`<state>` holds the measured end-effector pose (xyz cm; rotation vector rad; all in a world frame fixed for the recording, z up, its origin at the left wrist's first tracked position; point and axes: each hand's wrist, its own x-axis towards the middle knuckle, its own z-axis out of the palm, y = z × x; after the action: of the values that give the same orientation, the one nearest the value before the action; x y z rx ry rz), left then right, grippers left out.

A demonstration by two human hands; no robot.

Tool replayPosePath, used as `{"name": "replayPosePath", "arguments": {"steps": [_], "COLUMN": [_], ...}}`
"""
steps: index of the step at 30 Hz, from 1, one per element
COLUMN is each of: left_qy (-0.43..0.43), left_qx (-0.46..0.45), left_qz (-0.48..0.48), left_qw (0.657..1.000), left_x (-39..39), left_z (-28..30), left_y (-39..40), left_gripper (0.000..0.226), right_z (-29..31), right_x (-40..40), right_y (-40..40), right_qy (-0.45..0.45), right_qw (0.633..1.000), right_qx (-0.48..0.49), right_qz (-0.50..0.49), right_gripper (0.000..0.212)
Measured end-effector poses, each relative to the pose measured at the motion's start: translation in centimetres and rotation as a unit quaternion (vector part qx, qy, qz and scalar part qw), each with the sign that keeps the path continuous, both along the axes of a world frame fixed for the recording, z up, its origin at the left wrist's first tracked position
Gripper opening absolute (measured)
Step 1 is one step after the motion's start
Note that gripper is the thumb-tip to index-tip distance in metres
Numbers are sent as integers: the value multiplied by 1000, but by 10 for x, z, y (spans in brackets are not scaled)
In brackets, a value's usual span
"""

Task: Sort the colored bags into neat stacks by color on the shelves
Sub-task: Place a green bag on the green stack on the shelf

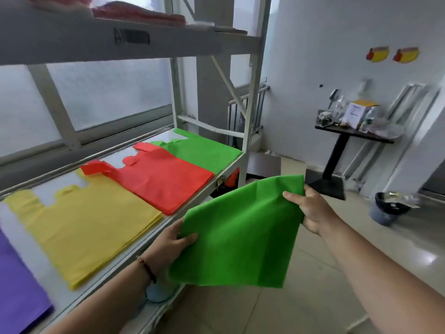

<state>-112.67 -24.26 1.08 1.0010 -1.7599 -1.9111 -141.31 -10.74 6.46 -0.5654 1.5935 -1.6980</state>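
Green bag (237, 233) hangs in the air off the shelf's (218, 175) front edge, left hand (172, 244) and right hand (307, 208) each pinched shut on an edge.

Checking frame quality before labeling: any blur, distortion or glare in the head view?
Head view: wide-angle bending bows the shelf frame; edges soft, side table and bin smeared; glare patch on the floor; held green bag and both hands, left hand and right hand, fairly sharp.
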Motion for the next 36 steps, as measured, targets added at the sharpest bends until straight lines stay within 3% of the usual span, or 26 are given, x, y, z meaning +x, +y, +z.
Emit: {"name": "replayPosePath", "arguments": {"steps": [4,7,10,14,19,24,27,30,32,34,36], "left_qy": [53,69,96,131,137,133,168,163,101,46,-8], "left_qx": [-9,46,115,117,114,50,-59,-103,-107,-39,39], "left_qz": [27,56,61,87,141,238,358,450,469,490,497], "left_qw": [998,995,987,981,974,961,917,872,871,870,867], "left_x": [-70,-105,-132,-165,-193,-219,-224,-225,-232,-246,-263], "left_z": [13,11,5,6,10,36,59,65,52,25,-7], "left_y": [-30,-52,-77,-127,-197,-251,-277,-292,-298,-302,-303], "left_gripper": [86,90,79,79,101,99,89,83,72,53,41], "right_z": [22,26,22,18,23,70,104,115,101,68,22], "right_x": [-83,-125,-154,-186,-216,-222,-215,-205,-201,-199,-199], "right_y": [-52,-99,-153,-236,-343,-445,-502,-550,-577,-595,-602], "right_qy": [7,13,-7,-28,-20,79,49,10,82,212,396], "right_qw": [997,985,969,952,927,883,863,855,856,849,801], "right_qx": [18,55,84,82,107,118,9,-77,-52,27,118], "right_qz": [78,165,234,293,358,447,502,513,508,484,433], "right_gripper": [38,39,40,37,37,23,36,50,53,52,44]}}
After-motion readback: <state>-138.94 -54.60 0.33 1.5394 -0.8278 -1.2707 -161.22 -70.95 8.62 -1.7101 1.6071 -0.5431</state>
